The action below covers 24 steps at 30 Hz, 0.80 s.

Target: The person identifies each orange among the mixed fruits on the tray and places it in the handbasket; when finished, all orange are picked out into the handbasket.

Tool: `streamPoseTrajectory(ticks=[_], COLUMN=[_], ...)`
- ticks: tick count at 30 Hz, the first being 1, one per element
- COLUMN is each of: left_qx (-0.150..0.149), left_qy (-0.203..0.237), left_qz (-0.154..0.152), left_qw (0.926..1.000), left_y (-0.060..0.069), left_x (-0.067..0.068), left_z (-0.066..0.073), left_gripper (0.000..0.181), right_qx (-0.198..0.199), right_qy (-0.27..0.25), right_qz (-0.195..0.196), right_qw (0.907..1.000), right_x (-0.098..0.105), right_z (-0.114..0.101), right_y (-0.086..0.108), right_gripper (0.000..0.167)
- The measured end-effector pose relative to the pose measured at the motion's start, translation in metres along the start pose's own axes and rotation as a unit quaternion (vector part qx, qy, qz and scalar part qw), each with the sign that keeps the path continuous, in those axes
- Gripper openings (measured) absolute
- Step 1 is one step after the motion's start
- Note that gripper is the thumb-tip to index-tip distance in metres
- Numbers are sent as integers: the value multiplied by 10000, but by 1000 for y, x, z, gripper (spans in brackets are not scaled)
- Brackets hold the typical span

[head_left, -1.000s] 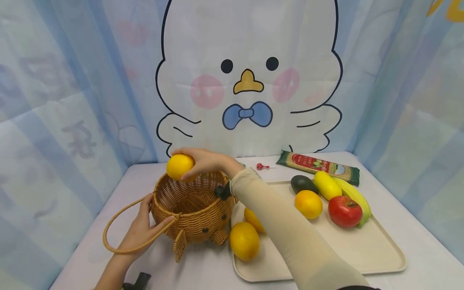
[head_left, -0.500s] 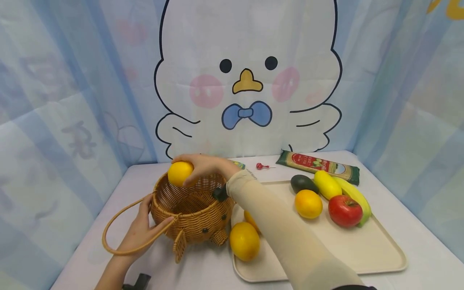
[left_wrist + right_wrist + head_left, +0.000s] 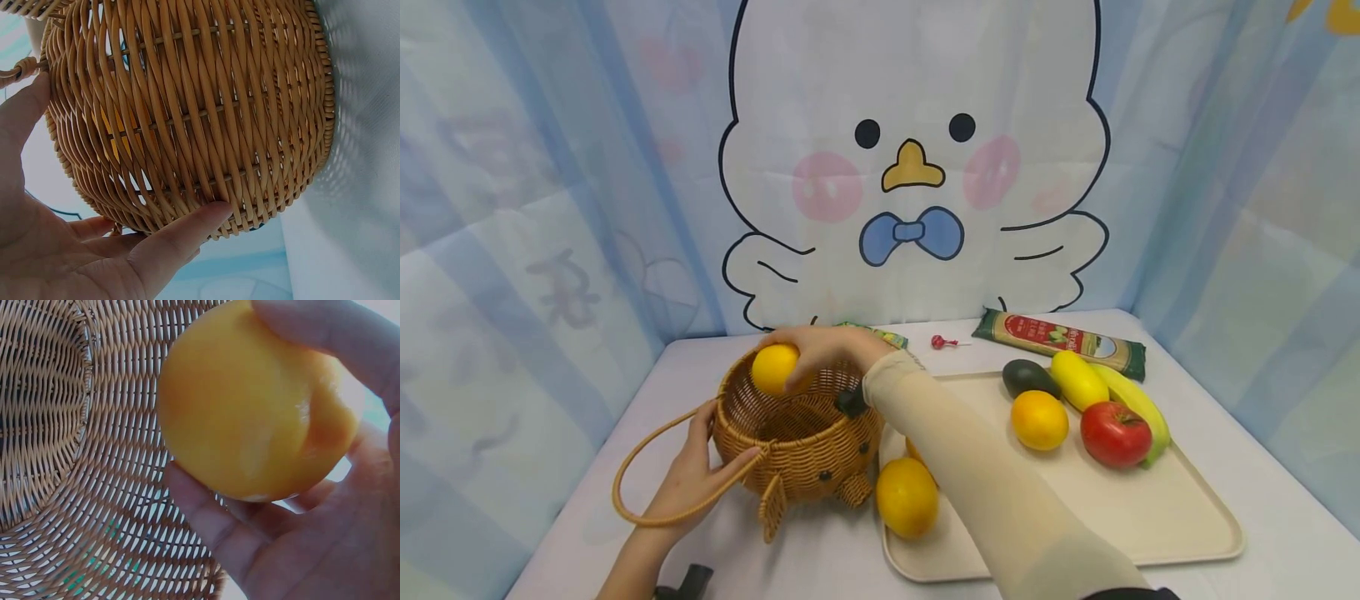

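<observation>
Pale blue curtains (image 3: 910,50) printed with a big white bird hang around the white table (image 3: 820,558). On its right side sits a cream tray (image 3: 1180,533), a beige sleeve (image 3: 985,467) crossing it. To the tray's left stands a woven basket (image 3: 793,467), its handle (image 3: 614,492) looped leftward. Behind the tray, far right, lies a long packet (image 3: 1063,342). The left hand (image 3: 688,479) grips the basket's left side, thumb and fingers spread round it. The right hand (image 3: 827,350) holds a round orange-yellow fruit (image 3: 773,371) at the basket's mouth, by its far left wall; I can't tell whether they touch. Right on the tray are a banana (image 3: 1141,408), a red apple (image 3: 1116,434) and an orange (image 3: 1040,420). Smallest, a red lollipop (image 3: 938,342) lies beyond the tray.
</observation>
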<state>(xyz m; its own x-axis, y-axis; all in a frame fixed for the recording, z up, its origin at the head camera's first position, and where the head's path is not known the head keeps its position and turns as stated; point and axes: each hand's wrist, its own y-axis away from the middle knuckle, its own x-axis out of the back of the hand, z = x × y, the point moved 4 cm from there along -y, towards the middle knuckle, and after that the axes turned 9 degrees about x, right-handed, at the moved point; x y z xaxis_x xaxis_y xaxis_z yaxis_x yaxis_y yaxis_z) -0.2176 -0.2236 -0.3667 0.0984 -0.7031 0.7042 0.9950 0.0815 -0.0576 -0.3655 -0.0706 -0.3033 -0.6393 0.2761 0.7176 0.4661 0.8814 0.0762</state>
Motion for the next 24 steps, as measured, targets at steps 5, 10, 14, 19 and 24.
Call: streamPoseTrajectory(ticks=[5, 10, 14, 19, 24], left_qx=[-13, 49, 32, 14, 40], left_qy=[-6, -64, -42, -20, -49], left_qz=[23, 12, 21, 15, 21], left_qw=[10000, 10000, 10000, 10000, 10000], left_y=[0, 0, 0, 0, -1], left_x=[0, 0, 0, 1, 0], left_z=[0, -1, -1, -1, -1], left_gripper=[85, 86, 86, 85, 85], right_qx=[-160, -178, -326, -512, -623], right_qy=[212, 478, 563, 601, 911], right_qz=[-150, -291, -397, -478, -495], right_qw=[9995, 9983, 9971, 9957, 9926], right_x=[-2, -3, -3, -4, -7], right_z=[0, 0, 0, 2, 3], right_y=[-2, -7, -9, -10, -12], right_gripper=[69, 69, 68, 69, 69])
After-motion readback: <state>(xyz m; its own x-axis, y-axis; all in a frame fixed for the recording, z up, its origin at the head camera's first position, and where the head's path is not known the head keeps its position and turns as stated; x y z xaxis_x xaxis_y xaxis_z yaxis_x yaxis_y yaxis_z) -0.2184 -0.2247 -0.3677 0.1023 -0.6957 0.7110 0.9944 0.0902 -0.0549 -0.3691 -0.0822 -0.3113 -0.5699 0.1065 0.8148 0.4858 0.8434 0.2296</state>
